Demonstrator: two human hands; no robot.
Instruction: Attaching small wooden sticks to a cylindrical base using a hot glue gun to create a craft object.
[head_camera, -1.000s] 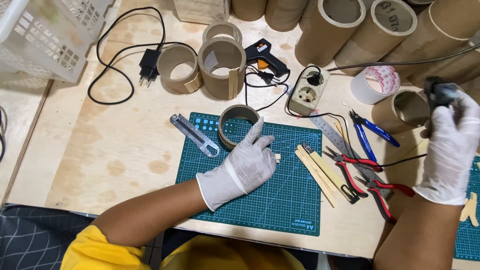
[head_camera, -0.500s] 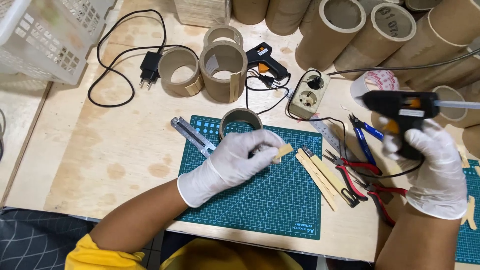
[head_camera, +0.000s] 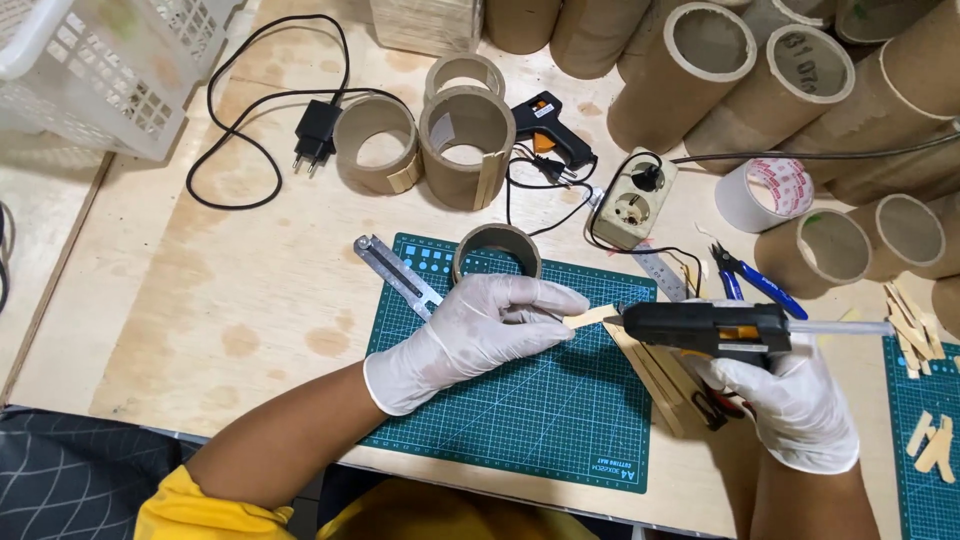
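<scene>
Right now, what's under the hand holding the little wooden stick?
Under the left hand with the wooden stick lies the green cutting mat, spread on the wooden table. The glove covers whatever part of the mat sits directly beneath the palm.

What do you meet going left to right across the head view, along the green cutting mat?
Metal utility knife → left hand in white glove → flat wooden stick → black glue gun → right hand in white glove
</scene>
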